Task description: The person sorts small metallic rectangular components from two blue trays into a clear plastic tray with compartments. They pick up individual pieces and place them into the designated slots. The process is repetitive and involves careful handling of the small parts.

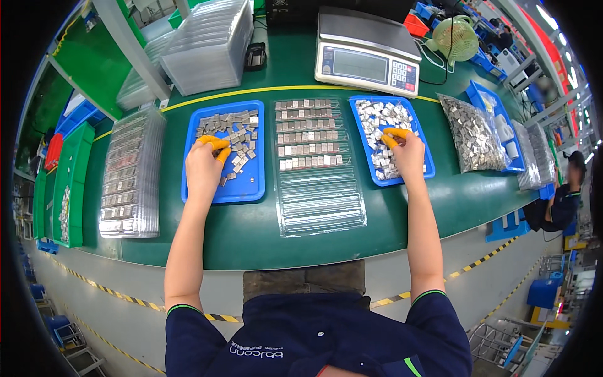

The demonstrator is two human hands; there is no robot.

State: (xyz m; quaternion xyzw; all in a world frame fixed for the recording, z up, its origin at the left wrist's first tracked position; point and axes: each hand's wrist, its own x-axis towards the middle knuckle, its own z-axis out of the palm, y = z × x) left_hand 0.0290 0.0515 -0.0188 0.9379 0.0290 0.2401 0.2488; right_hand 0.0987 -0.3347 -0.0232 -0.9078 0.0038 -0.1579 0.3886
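Observation:
My left hand (206, 164), with yellow finger cots on its fingers, reaches into a blue tray (245, 192) of small grey metal parts (240, 133). Its thumb and finger are drawn together; whatever lies between them is too small to make out. In a second blue tray (429, 164), my right hand (408, 154), also in yellow cots, pinches over small silvery metal pieces (384, 114). Its fingertips hide anything held. Between the two trays lies a clear plastic blister tray (320, 201). Several rows of metal parts fill its far portion, while its near slots hold none.
Left of me stand stacked filled clear trays (130, 173) and a green bin (74, 182). Behind are more clear trays (210, 47) and a weighing scale (367, 56). A bag of metal parts (472, 135) sits at right, near a fan (455, 39). A person (559, 198) is farther right.

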